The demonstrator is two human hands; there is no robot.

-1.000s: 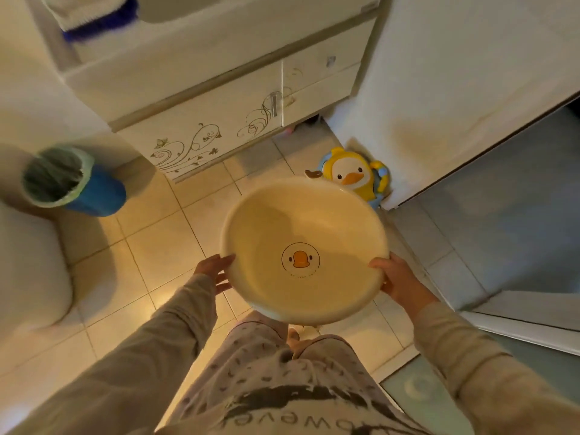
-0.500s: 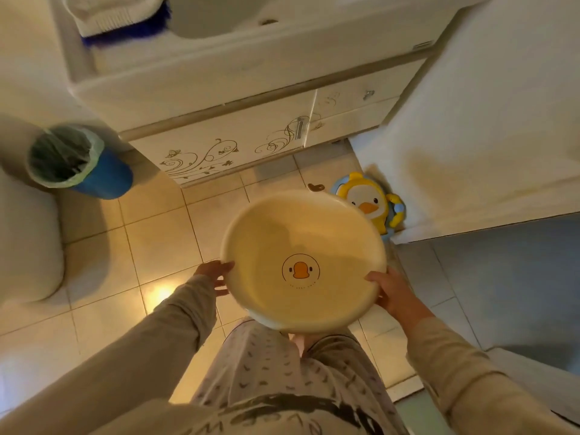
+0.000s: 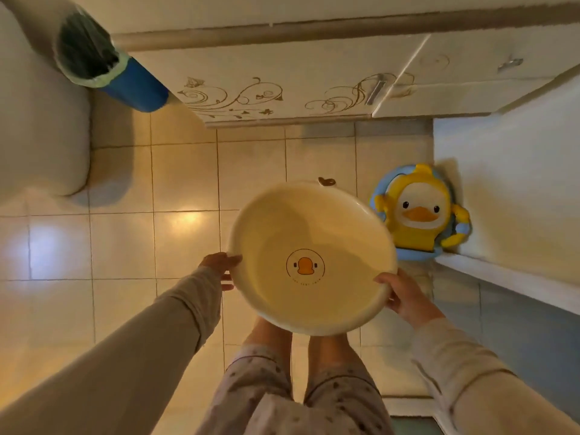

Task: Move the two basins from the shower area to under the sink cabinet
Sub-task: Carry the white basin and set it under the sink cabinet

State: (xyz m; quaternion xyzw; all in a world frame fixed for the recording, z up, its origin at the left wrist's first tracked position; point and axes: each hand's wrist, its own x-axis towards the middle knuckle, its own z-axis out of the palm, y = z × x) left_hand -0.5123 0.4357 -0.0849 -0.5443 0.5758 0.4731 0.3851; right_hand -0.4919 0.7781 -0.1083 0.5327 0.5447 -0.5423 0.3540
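Two hands grip cream basin by rim, above tiled floor: left hand at left edge, right hand at right. Sink cabinet ahead, doors closed.

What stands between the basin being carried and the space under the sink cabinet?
Nothing on the floor: the tiles ahead of the basin are bare up to the cabinet. The duck seat stands off to the right, and the bin to the left.

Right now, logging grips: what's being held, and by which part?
The basin, by its rim: left hand on the left edge, right hand on the right.
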